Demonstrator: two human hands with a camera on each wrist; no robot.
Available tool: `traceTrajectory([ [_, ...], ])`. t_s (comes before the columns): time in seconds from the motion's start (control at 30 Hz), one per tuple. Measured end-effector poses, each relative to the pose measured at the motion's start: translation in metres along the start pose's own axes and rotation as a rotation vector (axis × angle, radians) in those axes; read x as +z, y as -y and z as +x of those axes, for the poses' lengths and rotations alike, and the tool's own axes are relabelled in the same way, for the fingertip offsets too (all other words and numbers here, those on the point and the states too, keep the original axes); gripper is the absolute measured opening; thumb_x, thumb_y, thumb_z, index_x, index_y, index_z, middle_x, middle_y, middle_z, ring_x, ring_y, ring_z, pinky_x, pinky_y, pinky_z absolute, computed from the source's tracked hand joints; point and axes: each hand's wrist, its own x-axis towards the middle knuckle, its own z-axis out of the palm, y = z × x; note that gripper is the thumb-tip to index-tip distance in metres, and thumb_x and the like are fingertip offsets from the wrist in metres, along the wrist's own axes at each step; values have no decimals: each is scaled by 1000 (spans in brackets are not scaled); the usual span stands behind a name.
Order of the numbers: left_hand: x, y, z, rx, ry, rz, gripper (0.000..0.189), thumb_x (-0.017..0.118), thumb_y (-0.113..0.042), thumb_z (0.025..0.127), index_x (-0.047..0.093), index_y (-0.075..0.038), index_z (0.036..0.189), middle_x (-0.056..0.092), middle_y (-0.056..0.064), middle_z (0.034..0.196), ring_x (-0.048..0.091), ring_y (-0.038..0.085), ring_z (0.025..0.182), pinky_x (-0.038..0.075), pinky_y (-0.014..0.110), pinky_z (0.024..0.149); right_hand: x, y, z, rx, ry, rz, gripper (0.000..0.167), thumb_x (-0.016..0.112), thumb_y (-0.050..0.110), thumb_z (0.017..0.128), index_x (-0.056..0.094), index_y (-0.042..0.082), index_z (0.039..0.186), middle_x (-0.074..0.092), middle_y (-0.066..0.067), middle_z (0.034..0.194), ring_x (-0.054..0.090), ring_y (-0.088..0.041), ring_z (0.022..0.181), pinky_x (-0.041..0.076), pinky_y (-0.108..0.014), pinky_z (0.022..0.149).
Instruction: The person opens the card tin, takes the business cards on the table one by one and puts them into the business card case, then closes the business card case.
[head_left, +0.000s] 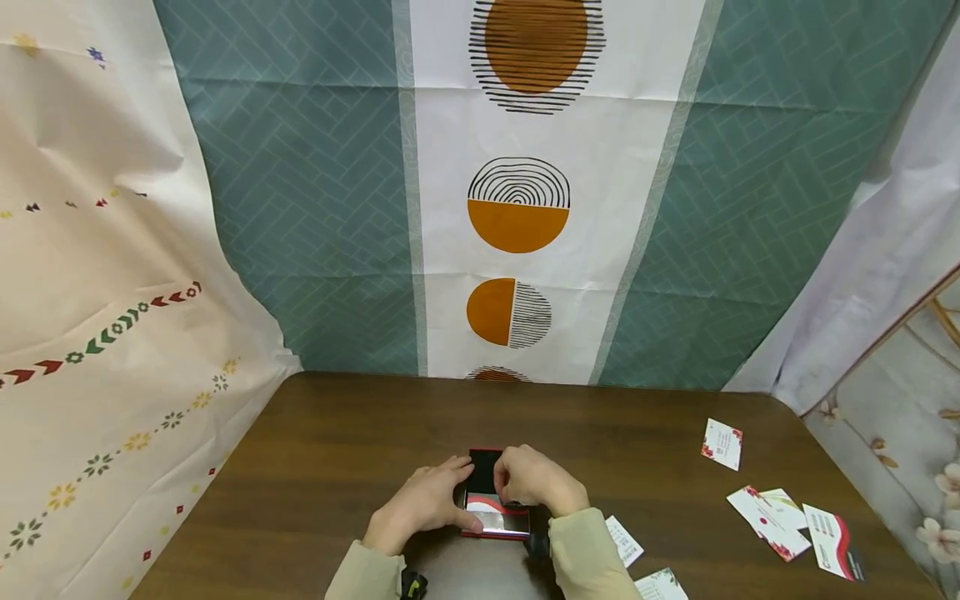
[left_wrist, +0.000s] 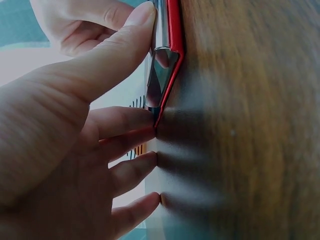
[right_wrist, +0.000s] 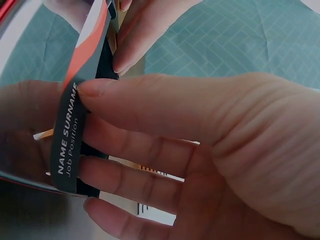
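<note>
An opened business card case (head_left: 484,468) with a black lining, red edges and a shiny metal part lies on the table in front of me. At its left side, my left hand (head_left: 427,500) holds it; the thumb rests on the metal part (left_wrist: 161,25) and the other fingers are by the lid and the tabletop. A business card (right_wrist: 67,132) in dark grey, red and white, printed "NAME SURNAME", is partly in the case. My right hand (head_left: 542,481) pinches this card by its edge, thumb on the printed face and fingers behind.
Near my right forearm lie two white cards, one plain printed (head_left: 624,540) and one with leaves (head_left: 660,586). Farther right on the brown table (head_left: 360,417) are a floral card (head_left: 722,443) and a loose group with a red-and-black card (head_left: 832,540). Patterned cloths hang behind and left.
</note>
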Motion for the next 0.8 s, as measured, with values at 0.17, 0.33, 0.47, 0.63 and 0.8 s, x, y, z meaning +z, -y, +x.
traceTrajectory([
  [0.17,0,1,0,13,0,11,89,83,-50,71,53,-2,140,44,12,149,35,36,139,30,57,107,0,0,1,-19,-10,-19,22,76,0,74,65,16,64,53,11,58,45,-6,55,41,-23,50],
  [0.33,1,1,1,22,-2,11,89,82,-51,71,53,-2,140,45,12,148,36,36,138,30,57,107,0,-2,1,-21,-16,2,22,76,0,73,66,17,64,54,11,59,46,-6,56,42,-23,50],
  [0.47,0,0,5,23,3,2,89,82,-51,72,52,-2,140,44,12,148,37,37,137,30,58,107,-6,-7,0,-16,-25,29,16,77,3,77,70,16,72,57,10,66,49,-8,61,45,-24,54],
  [0.63,0,-2,7,11,1,-4,89,83,-50,72,52,-2,141,44,12,149,40,39,134,29,59,106,-20,-14,-4,-1,-48,39,15,78,9,82,73,11,96,61,4,81,54,-13,72,51,-31,66],
  [0.8,0,-2,4,-7,9,-16,89,83,-49,71,53,-2,140,44,13,148,40,42,133,29,60,107,-32,-20,-9,8,-36,38,26,75,12,86,70,6,110,66,-2,92,60,-18,80,54,-39,73],
])
